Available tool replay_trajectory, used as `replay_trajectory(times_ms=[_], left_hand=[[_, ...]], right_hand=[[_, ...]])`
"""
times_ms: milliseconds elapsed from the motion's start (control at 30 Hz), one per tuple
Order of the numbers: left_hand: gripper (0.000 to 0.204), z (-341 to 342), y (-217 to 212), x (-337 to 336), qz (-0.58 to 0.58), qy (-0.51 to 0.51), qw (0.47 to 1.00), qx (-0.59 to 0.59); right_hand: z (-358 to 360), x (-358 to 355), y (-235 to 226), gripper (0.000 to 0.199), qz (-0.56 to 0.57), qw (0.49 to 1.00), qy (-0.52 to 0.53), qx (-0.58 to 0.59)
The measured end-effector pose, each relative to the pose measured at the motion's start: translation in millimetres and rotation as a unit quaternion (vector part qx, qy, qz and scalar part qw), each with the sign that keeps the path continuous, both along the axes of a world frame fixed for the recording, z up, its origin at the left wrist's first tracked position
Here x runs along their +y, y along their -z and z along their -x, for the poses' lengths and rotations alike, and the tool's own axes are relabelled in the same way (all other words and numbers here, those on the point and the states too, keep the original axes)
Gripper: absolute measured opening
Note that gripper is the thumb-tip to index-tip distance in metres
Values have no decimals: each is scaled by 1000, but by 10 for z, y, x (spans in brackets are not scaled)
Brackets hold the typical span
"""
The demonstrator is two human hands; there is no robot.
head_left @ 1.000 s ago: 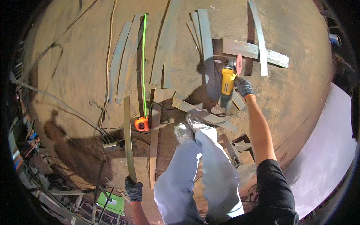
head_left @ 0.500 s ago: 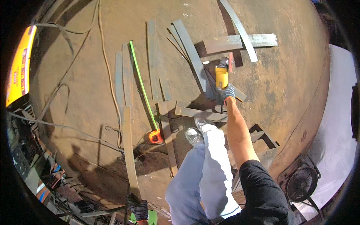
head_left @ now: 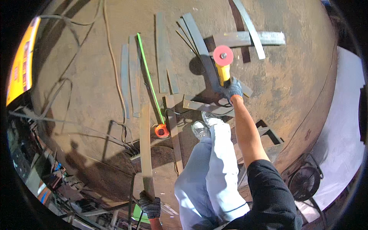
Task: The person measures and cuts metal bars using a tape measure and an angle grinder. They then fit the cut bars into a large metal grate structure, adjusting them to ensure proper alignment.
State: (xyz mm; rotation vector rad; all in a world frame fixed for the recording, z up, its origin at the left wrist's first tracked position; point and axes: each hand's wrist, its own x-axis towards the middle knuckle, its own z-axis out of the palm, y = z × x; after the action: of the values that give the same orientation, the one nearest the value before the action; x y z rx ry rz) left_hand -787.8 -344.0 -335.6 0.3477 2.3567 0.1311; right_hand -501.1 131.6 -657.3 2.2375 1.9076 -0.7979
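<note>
In a grey work glove, my right hand (head_left: 233, 89) is closed round the body of a yellow angle grinder (head_left: 223, 73). The grinder's pink-red disc (head_left: 223, 56) faces up at me, above the dark metal surface. Low in the picture my gloved left hand (head_left: 150, 205) grips the near end of a long flat metal strip (head_left: 145, 142), which points away from me. Right of that strip lies an orange tape measure (head_left: 161, 130) with its green blade (head_left: 148, 73) drawn out. A grey metal strip (head_left: 203, 53) lies just left of the grinder.
Several more flat strips lie about, among them a curved pale one (head_left: 253, 32) crossing another (head_left: 272, 38). Cables (head_left: 111, 50) run down the left. A metal frame (head_left: 270, 136) stands right of my legs, and a black fan (head_left: 305, 183) at lower right. Scrap (head_left: 57, 172) crowds the lower left.
My right hand has turned the grinder, so its disc, seen edge-on before, now shows its flat face. My left hand and its strip have shifted right and the strip stands more upright in view.
</note>
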Motion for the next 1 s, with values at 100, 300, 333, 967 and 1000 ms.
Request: replay_trajectory(times_ms=[100,300,333,967,1000], left_hand=[[57,-62,-257,370,-10,25,1000,4],[50,-236,-1060,1190,-119,-51,991,-24],[54,-235,-1007,1216,-148,-60,987,-18],[44,439,-3998,1038,54,-20,996,-62],[44,504,-4087,855,88,-20,994,-66]], right_hand=[[-779,-363,-305,74,179,983,29,-25],[-395,-607,-2531,45,255,935,-123,215],[-292,-681,-2680,42,276,896,-68,341],[1757,1563,-6581,13,-27,397,184,899],[1694,1705,-6594,11,-25,386,166,907]])
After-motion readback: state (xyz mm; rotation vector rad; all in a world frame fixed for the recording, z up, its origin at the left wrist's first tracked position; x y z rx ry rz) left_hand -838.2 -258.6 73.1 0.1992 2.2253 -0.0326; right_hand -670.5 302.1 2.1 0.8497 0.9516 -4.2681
